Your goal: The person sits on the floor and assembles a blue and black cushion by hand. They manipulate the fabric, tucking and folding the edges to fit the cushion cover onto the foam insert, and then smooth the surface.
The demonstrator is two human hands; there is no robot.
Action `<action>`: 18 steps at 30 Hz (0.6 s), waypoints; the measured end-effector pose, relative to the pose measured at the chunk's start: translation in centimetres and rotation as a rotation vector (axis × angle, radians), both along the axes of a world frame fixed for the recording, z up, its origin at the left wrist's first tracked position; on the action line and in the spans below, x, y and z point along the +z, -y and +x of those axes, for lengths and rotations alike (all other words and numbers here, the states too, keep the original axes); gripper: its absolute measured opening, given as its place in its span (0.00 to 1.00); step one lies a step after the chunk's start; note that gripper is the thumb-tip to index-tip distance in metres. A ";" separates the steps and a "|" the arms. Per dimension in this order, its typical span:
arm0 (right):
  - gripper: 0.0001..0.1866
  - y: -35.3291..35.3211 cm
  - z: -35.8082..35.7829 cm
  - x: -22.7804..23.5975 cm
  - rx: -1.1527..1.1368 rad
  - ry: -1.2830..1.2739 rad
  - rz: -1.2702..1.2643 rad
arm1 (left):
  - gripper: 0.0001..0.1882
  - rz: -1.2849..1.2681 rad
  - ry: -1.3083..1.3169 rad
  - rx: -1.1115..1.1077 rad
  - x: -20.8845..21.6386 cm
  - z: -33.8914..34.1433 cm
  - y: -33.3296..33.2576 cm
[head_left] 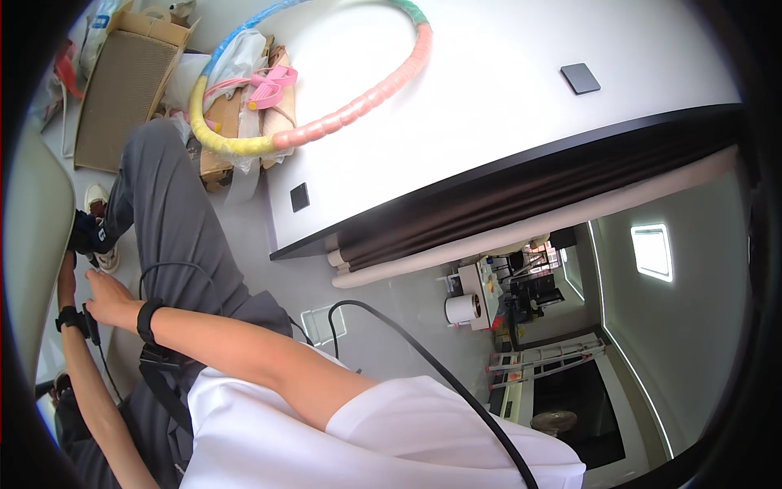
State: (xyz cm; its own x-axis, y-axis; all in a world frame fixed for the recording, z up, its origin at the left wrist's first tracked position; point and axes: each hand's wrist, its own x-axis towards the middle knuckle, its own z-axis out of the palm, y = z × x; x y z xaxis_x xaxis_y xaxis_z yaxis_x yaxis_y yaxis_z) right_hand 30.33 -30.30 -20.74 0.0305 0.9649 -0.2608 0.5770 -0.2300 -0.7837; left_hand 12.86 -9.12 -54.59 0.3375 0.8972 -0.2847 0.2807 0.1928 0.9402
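Nearest the camera are the white shirt (pixel 285 432) and a thick black cable (pixel 448 377) looping over it. The right hand (pixel 111 301) is part-curled beside the left wrist; I cannot tell whether it grips anything. The left hand (pixel 68 277) is partly covered by the pale curved panel (pixel 37 220), so its opening and hold cannot be told. A small black piece (pixel 92 324) on a thin cord (pixel 108 373) sits between the two wrists, just beside the left wristband (pixel 72 321) and below the right hand's fingers, its long axis running up and down the view, tipped slightly. The left wrist is the nearer. The right wristband (pixel 147 320) is well clear of it. A pale mark on the dark cuff (pixel 101 235) is too small to read surely.
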 end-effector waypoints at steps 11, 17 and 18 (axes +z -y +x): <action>0.31 1.0 -0.7 0.0 0.033 0.007 -0.035 | 0.24 0.181 0.129 0.050 -0.5 2.1 1.9; 0.31 0.1 -1.4 -2.4 -0.109 -0.119 0.007 | 0.22 0.305 0.178 0.063 -0.5 1.8 2.6; 0.30 0.4 -1.8 -2.2 -0.064 -0.139 -0.008 | 0.21 0.246 0.111 -0.002 -0.6 0.4 2.6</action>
